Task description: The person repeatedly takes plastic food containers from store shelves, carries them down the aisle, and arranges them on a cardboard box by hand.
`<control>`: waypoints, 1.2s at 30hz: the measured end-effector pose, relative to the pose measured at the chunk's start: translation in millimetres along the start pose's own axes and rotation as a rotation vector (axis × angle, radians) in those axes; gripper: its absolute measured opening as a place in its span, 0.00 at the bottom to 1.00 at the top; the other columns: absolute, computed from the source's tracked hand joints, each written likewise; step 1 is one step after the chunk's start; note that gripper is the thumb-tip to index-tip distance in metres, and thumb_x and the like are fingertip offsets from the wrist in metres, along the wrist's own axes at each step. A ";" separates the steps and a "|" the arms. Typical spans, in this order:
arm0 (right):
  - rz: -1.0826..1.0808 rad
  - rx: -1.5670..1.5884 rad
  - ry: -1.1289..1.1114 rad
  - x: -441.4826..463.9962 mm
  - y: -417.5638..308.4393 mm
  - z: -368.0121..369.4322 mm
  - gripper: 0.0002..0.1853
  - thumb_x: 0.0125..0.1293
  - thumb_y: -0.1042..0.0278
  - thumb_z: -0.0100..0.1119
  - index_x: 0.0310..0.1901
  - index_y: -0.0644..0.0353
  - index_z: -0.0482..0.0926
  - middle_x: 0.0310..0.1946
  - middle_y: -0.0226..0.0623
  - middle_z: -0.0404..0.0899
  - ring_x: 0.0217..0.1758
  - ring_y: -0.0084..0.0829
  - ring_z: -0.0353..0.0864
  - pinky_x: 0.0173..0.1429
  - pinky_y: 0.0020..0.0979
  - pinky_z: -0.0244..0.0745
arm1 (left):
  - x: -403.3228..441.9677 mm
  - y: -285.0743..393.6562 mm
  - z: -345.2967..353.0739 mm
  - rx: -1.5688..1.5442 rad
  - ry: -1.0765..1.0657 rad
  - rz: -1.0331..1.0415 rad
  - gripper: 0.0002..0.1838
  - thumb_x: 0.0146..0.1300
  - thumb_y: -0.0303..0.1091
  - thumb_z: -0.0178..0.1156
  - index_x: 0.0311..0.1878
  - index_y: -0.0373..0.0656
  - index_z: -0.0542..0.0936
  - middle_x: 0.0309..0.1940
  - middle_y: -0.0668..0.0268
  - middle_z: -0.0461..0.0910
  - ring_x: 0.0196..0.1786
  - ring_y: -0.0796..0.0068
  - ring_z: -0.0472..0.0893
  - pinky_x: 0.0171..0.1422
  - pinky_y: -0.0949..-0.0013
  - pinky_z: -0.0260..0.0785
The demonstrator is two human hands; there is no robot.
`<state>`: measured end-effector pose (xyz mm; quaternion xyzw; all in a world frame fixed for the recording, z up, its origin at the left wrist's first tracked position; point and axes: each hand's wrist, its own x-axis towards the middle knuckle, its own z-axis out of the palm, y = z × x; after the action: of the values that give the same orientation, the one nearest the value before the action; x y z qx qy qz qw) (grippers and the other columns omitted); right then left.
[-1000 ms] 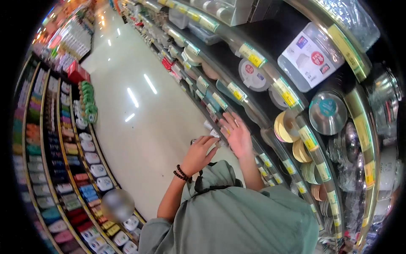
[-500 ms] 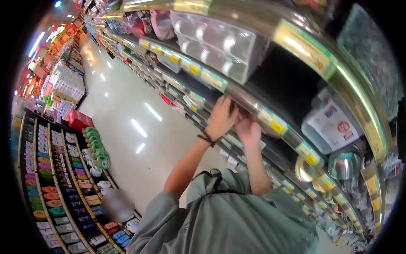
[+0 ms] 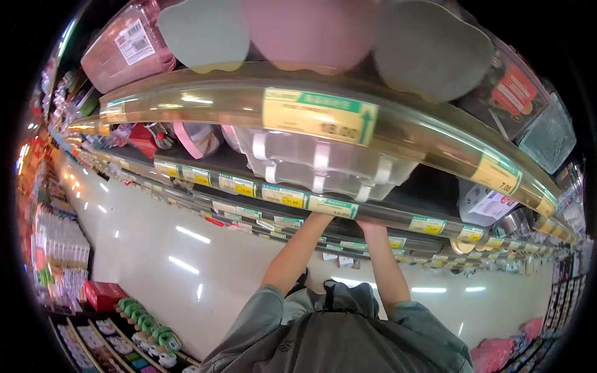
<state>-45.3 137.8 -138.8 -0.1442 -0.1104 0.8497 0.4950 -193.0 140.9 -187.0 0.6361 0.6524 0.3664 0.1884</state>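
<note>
Both forearms reach forward under a shelf edge with price tags (image 3: 283, 196). My left hand and my right hand are hidden beneath that edge, so their fingers and anything they touch cannot be seen. Just above the wrists, a clear plastic case with white clasps (image 3: 320, 163) sits on the shelf. On the level above it stand a grey-green rounded item (image 3: 204, 34), a pink one (image 3: 308, 31) and a dark grey one (image 3: 429, 50), behind a large price tag (image 3: 319, 117).
A pink packaged container (image 3: 127, 46) stands at the upper left. To the right is a clear box with a white label (image 3: 488, 202). A red box (image 3: 102, 295) and green bundled items (image 3: 146, 323) are on the lower left, beyond the shiny floor (image 3: 155, 248).
The view has swung round to face the shelves and come closer. My hands, visible earlier near the shelf edge, have gone out of sight under it.
</note>
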 end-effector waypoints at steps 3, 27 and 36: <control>0.012 0.003 0.006 -6.6 5.9 13.1 0.23 0.77 0.49 0.44 0.63 0.53 0.74 0.60 0.39 0.78 0.63 0.42 0.76 0.68 0.45 0.72 | -6.6 5.6 -5.7 -0.028 -0.053 0.042 0.17 0.69 0.44 0.57 0.53 0.43 0.81 0.50 0.53 0.82 0.56 0.51 0.79 0.64 0.52 0.68; -0.338 -0.901 0.297 -304.0 43.4 24.4 0.39 0.70 0.67 0.64 0.77 0.59 0.55 0.71 0.42 0.65 0.71 0.34 0.66 0.73 0.33 0.63 | -275.2 140.1 -85.2 -0.779 0.181 0.100 0.18 0.66 0.21 0.63 0.56 0.35 0.68 0.69 0.50 0.69 0.68 0.61 0.72 0.73 0.61 0.61; -0.486 -0.652 0.502 -460.3 58.8 -9.0 0.34 0.75 0.63 0.57 0.77 0.59 0.55 0.70 0.43 0.66 0.70 0.33 0.68 0.73 0.33 0.63 | -355.3 190.6 -76.1 -0.913 -0.416 -0.194 0.22 0.74 0.30 0.58 0.66 0.33 0.67 0.62 0.57 0.73 0.63 0.70 0.73 0.71 0.67 0.63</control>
<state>125.9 -292.3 -104.2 -0.4627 -0.2786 0.5693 0.6198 -72.7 -236.0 -78.2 0.4850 0.4306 0.4605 0.6060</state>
